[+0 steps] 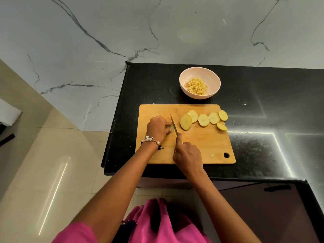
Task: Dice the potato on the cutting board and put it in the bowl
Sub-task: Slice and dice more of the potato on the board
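A wooden cutting board (206,146) lies on the black counter. Several round potato slices (203,119) lie in a row along its far right part. My left hand (158,128), curled with fingertips down, holds a piece of potato on the board's left half; the piece is almost wholly hidden under the fingers. My right hand (187,155) grips a knife (174,124), index finger stretched along the spine, blade edge down right beside my left fingertips. A pale pink bowl (213,76) stands behind the board with several small potato cubes (197,85) in it.
The black granite counter (263,111) runs to the right and ends at an edge just left of the board. A small potato scrap (212,155) lies near the board's hanging hole. A marble wall rises behind; a tiled floor lies to the left.
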The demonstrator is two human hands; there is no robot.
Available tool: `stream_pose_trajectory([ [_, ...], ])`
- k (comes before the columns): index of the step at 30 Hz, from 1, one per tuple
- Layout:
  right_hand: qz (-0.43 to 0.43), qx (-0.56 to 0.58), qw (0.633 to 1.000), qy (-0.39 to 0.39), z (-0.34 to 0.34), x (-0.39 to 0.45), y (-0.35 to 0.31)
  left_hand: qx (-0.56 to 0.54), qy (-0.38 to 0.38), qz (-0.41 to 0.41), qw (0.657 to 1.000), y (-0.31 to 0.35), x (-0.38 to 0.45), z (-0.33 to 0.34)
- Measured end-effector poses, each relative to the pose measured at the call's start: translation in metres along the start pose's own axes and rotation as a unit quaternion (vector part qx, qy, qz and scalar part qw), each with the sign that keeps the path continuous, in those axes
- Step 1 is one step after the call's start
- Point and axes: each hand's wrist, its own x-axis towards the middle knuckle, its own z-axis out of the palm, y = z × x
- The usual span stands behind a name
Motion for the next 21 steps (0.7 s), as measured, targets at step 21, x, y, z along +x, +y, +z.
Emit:
stream_pose_trajectory([
  [21, -0.008, -0.017, 1.0, -0.003, -0.007, -0.004, -0.011, -0.118, 0.053, -0.072, 0.989, -0.001, -0.012, 0.005],
])
